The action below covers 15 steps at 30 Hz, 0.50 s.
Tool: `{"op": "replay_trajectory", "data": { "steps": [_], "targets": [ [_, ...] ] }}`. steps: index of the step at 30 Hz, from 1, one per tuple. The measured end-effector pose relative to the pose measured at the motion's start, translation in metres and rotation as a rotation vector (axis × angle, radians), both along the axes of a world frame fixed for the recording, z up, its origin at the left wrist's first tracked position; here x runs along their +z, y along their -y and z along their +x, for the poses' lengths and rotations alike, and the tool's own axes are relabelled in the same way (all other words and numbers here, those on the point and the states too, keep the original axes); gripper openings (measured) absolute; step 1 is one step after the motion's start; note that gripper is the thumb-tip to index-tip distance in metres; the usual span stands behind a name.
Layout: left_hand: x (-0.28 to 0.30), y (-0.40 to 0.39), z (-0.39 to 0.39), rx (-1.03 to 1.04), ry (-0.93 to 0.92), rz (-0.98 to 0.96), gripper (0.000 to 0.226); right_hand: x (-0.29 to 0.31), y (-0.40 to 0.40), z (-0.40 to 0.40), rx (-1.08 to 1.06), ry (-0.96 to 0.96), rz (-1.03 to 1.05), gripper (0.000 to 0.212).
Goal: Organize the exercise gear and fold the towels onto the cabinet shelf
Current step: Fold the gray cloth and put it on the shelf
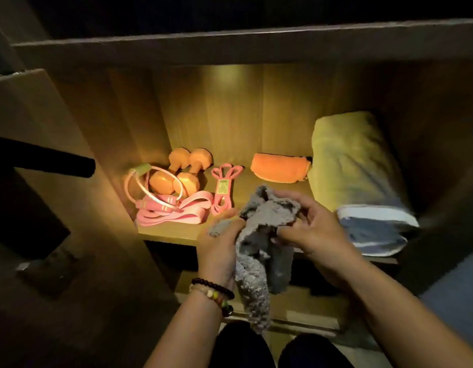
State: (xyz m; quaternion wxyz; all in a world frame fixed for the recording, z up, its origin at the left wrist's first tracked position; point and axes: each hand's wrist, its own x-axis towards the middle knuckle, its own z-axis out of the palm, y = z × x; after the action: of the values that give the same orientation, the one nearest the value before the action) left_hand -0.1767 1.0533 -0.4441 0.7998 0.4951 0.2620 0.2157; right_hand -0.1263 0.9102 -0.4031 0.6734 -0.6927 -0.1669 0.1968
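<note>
A fluffy grey towel (259, 251) hangs bunched in front of the cabinet shelf (174, 231), gripped by both hands. My left hand (218, 245) holds its left part and my right hand (315, 229) grips its upper right part. On the lit shelf lie two orange dumbbells (182, 171), a pink skipping rope (153, 189), flat pink resistance bands (177, 211) and a thin pink band (222, 187). An orange folded towel (280, 167) sits at the back. A large folded towel (354, 176) with a blue-and-white striped end fills the right side.
Another shelf board (230, 46) runs above the lit compartment. A dark bar (44, 160) juts in from the left beside a dark panel. A lower shelf (304, 309) lies beneath my hands, and my dark-clad knees (243, 346) show at the bottom.
</note>
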Motion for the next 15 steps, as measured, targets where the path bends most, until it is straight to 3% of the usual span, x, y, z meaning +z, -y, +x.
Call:
{"op": "replay_trajectory", "data": {
  "steps": [3, 7, 11, 15],
  "targets": [
    [0.004, 0.017, -0.024, -0.134, 0.098, -0.079, 0.01, 0.004, 0.018, -0.028, -0.068, 0.26, -0.106, 0.062],
    [0.015, 0.03, -0.054, -0.206, 0.155, -0.097, 0.015, 0.017, 0.037, -0.053, -0.254, 0.671, -0.389, 0.048],
    [0.03, 0.037, -0.076, -0.307, 0.201, 0.054, 0.015, 0.034, 0.056, -0.074, -0.336, 0.844, -0.571, 0.031],
    [0.032, 0.04, -0.092, -0.268, 0.228, 0.123, 0.033, 0.035, 0.069, -0.087, -0.281, 0.909, -0.679, 0.02]
  ]
}}
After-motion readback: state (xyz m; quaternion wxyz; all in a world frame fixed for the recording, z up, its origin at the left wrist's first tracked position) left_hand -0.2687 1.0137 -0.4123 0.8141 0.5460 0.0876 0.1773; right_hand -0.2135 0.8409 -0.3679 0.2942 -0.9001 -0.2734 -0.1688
